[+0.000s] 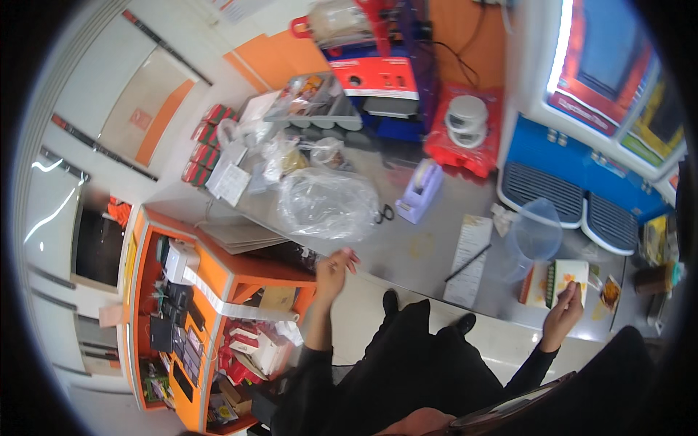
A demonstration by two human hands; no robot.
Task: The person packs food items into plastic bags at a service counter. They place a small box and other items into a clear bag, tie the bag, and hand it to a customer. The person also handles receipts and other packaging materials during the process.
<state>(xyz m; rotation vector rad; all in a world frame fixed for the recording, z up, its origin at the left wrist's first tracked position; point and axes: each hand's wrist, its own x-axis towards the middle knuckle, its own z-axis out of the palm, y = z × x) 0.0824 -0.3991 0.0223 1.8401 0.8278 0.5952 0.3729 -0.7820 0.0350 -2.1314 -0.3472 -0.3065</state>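
My left hand [335,272] hangs just off the front edge of the steel counter [376,256]. Its fingers are loosely bent and hold nothing that I can see. Nearest to it on the counter lies a clear plastic bag [327,204], with the black handles of scissors [384,213] at its right side. My right hand [564,310] is in front of a small spiral notebook [561,272], thumb against the fingers. Whether it touches the notebook or pinches something small is unclear. Left of the notebooks, a black pen [468,262] rests across a printed paper slip [469,272].
A lilac tape dispenser [420,191] and a translucent plastic jug [534,234] stand on the counter. Behind are a red packet [463,147], a grey sorting tray [316,109] and a drink dispenser's drip trays [540,188]. An orange shelf unit [218,283] stands at left.
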